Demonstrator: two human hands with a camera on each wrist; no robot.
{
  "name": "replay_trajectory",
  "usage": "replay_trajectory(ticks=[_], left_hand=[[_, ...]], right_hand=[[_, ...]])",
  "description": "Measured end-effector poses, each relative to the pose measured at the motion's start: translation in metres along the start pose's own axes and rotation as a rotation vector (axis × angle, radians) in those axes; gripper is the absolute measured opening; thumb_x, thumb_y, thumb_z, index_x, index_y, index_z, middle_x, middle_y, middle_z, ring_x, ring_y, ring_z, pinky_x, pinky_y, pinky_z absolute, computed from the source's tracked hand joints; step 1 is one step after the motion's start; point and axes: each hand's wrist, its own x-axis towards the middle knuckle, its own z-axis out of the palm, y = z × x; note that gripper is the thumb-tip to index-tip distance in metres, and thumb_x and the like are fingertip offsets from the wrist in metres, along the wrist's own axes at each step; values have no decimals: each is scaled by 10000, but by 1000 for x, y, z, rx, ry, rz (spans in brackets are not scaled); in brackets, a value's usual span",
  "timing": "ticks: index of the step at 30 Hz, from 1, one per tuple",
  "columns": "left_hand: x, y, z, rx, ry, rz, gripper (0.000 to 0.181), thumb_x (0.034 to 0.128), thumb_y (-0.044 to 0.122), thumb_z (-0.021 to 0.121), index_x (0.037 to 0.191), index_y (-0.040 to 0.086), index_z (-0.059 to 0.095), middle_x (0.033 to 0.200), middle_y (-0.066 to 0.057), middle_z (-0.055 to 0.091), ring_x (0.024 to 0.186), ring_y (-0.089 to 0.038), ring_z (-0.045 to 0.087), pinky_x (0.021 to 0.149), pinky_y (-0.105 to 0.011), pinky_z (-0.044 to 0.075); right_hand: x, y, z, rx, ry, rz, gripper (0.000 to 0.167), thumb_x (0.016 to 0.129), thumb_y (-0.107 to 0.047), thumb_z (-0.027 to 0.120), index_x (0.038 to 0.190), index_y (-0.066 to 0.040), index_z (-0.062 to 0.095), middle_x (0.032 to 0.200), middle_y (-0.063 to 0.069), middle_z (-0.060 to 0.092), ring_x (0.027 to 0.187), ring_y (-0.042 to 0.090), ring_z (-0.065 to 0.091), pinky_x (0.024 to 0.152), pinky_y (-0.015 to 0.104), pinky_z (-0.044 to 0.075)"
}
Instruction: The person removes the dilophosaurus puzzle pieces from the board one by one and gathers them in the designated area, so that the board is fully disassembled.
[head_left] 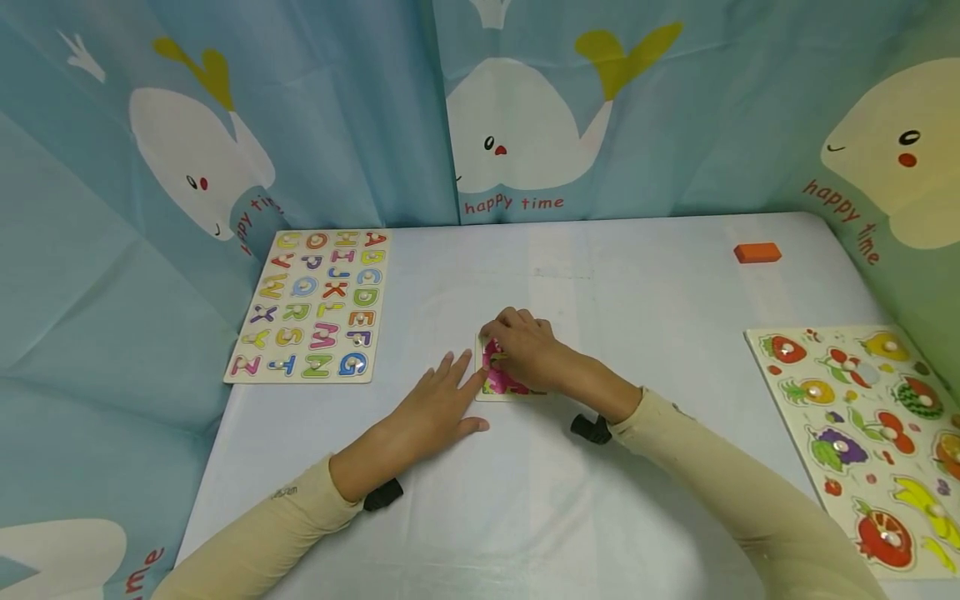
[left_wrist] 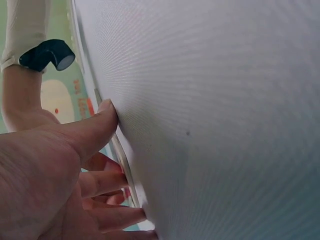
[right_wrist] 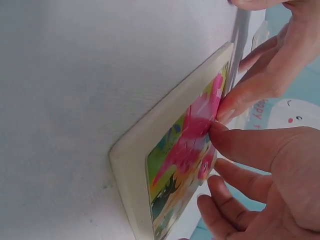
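A small square picture puzzle [head_left: 513, 387] with a pink figure lies in its pale frame on the table. In the right wrist view the puzzle board [right_wrist: 130, 150] shows pink, green and yellow parts. My right hand [head_left: 528, 350] is over it, thumb and fingers curled; they seem to pinch a pink puzzle piece [right_wrist: 204, 169] near the board's far side, partly hidden by the fingers. My left hand [head_left: 435, 408] lies beside the board with fingers spread, one fingertip touching its left edge. In the left wrist view the left thumb [left_wrist: 97, 125] and fingers extend along the table surface.
An alphabet peg board [head_left: 307, 308] lies at the back left. A fruit peg board [head_left: 862, 492] lies at the right edge, with an orange block [head_left: 757, 252] beyond it. A blue whale-print curtain [head_left: 405, 125] encloses the white table [head_left: 465, 517]. Black wrist cameras are worn on both wrists.
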Motion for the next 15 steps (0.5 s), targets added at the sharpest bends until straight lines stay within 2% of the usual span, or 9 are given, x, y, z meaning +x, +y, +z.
replay_trajectory(ticks=[4, 15], left_hand=[[0, 0, 0, -5, -4, 1, 764, 1029, 494, 648, 1629, 94, 398, 1720, -233, 252, 1574, -483, 257, 1219, -623, 334], [-1, 1, -1, 4, 7, 4, 761, 1026, 490, 658, 1621, 85, 412, 1710, -243, 272, 1568, -488, 268, 1206, -624, 354]], right_hand=[[0, 0, 0, 17, 18, 16, 475, 957, -209, 798, 1396, -171, 623, 1374, 125, 559, 1293, 328, 490, 1041, 563, 411], [-4, 2, 2, 3, 94, -28, 488, 934, -210, 826, 1373, -186, 613, 1328, 116, 609, 1234, 337, 525, 961, 516, 438]])
